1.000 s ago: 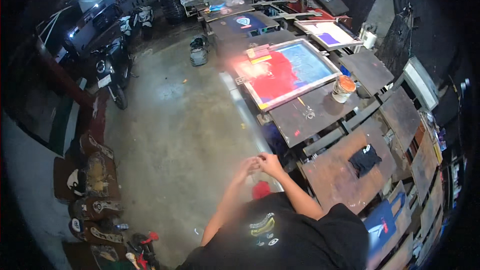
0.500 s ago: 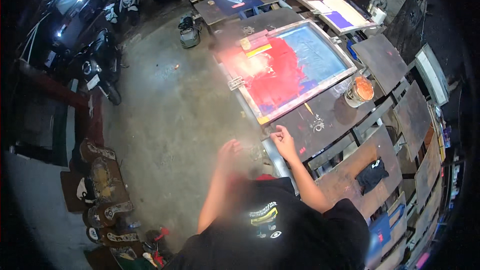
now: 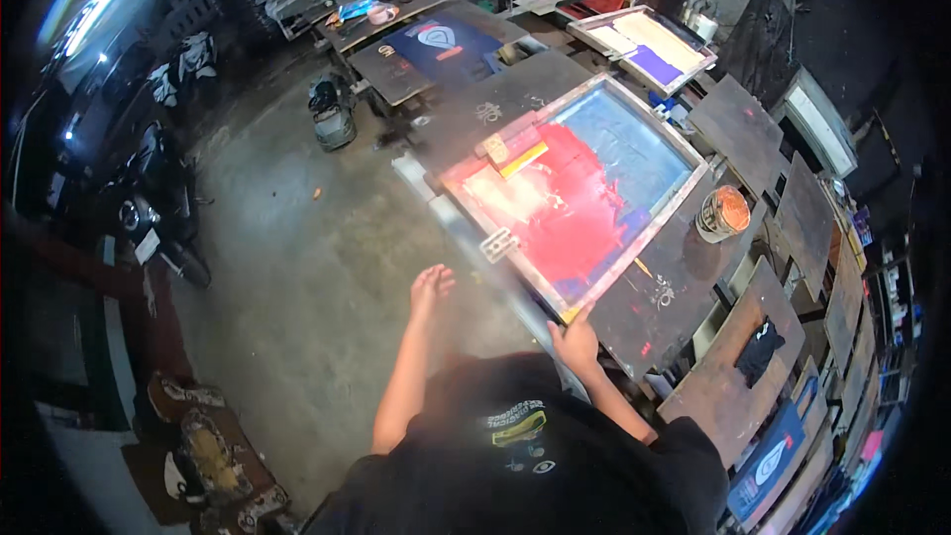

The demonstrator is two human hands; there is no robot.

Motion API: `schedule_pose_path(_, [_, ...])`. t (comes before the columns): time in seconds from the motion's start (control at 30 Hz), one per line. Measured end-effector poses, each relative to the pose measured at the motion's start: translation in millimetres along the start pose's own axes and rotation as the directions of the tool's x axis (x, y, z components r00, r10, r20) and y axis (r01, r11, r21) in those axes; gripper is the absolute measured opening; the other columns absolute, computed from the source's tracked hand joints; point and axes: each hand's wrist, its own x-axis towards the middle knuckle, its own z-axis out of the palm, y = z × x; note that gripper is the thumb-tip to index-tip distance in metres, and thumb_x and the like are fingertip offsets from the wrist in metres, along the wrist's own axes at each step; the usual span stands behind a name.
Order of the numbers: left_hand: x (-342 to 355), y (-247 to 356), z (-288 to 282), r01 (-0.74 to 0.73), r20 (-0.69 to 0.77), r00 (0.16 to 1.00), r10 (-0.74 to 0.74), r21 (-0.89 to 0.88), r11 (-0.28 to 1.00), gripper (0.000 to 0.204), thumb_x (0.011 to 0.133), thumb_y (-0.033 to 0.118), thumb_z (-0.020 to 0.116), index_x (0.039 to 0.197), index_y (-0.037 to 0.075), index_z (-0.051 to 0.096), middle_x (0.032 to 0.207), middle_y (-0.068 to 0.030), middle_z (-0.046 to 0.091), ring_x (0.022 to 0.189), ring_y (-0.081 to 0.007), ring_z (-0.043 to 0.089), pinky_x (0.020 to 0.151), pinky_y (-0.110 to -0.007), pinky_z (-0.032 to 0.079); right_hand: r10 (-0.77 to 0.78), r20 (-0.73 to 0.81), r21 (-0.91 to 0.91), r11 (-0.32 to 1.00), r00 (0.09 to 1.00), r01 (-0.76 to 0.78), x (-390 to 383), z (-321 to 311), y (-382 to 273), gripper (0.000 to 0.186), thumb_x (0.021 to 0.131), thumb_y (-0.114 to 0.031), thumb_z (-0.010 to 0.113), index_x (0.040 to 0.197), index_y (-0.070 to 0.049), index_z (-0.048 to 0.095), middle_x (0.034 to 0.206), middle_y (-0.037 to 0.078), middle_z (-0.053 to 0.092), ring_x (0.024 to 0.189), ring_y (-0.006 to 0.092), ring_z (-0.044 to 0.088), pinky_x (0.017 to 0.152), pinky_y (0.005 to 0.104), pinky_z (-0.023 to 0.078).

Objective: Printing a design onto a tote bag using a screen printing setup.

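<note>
A wooden-framed printing screen (image 3: 649,248) lies flat on a dark board, with red ink spread over much of its blue mesh. My right hand (image 3: 577,345) is at the frame's near corner, thumb and fingers closed around it. A squeegee (image 3: 522,160) with a yellow edge rests on the far left part of the screen. To the left, my left hand (image 3: 432,289) hangs over the floor, holding nothing, its fingers loosely apart. A metal hinge clamp (image 3: 498,246) sits on the frame's left side.
A tub of orange ink (image 3: 723,213) stands right of the screen. Beyond it, a second screen (image 3: 644,48) carries purple ink. Dark printing boards (image 3: 738,129) run along the right, one with a black cloth (image 3: 761,349). A motorbike (image 3: 163,208) stands at left on the concrete floor (image 3: 327,287).
My right hand has come to the near corner of the screen frame and closed on it. The left hand has shifted slightly left. The whole view has turned a little.
</note>
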Motion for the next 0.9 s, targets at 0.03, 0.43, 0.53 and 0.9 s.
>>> schedule_pose_path(0.03, [15, 15, -2, 0.009, 0.017, 1.000, -0.009, 0.012, 1.000, 0.031, 0.099, 0.028, 0.053, 0.121, 0.007, 0.057, 0.113, -0.0082, 0.067, 0.091, -0.0160, 0.066, 0.072, -0.026, 0.049, 0.021, -0.007, 0.003, 1.000, 1.000, -0.021, 2, 1, -7, 0.101, 0.086, -0.041, 0.064, 0.143, 0.018, 0.004, 0.085, 0.030, 0.065, 0.079, 0.0456, 0.065, 0.071, 0.0513, 0.051])
schedule_pose_path(0.43, [169, 148, 51, -0.600, 0.471, 0.634, 0.613, 0.800, 0.005, 0.029, 0.088, 0.028, 0.065, 0.107, 0.007, 0.065, 0.100, -0.0108, 0.068, 0.102, -0.0301, 0.059, 0.090, -0.041, 0.046, 0.464, -0.226, 0.014, 0.881, 0.857, -0.473, 22, 16, -41, 0.083, 0.091, -0.046, 0.055, 0.152, -0.005, 0.017, 0.089, 0.027, 0.065, 0.082, 0.0432, 0.064, 0.074, 0.0505, 0.051])
schedule_pose_path(0.53, [191, 158, 67, -0.534, 0.453, 0.738, 0.500, 0.845, 0.024, 0.034, 0.089, 0.031, 0.061, 0.113, 0.007, 0.063, 0.117, -0.0156, 0.061, 0.116, -0.0342, 0.048, 0.099, -0.049, 0.038, 0.478, -0.254, -0.006, 0.869, 0.841, -0.495, 34, 13, -45, 0.082, 0.092, -0.046, 0.055, 0.153, -0.008, 0.017, 0.083, 0.028, 0.064, 0.077, 0.0433, 0.063, 0.072, 0.0503, 0.051])
schedule_pose_path(0.9, [246, 147, 84, -0.370, 0.414, 0.888, 0.198, 0.901, -0.225, 0.069, 0.097, 0.058, 0.033, 0.112, 0.001, 0.069, 0.112, -0.0283, 0.062, 0.106, -0.0437, 0.060, 0.096, -0.051, 0.044, 0.580, -0.259, 0.041, 0.806, 0.772, -0.591, 48, 1, -56, 0.082, 0.091, -0.048, 0.055, 0.153, -0.009, 0.017, 0.078, 0.029, 0.064, 0.072, 0.0457, 0.063, 0.069, 0.0531, 0.050])
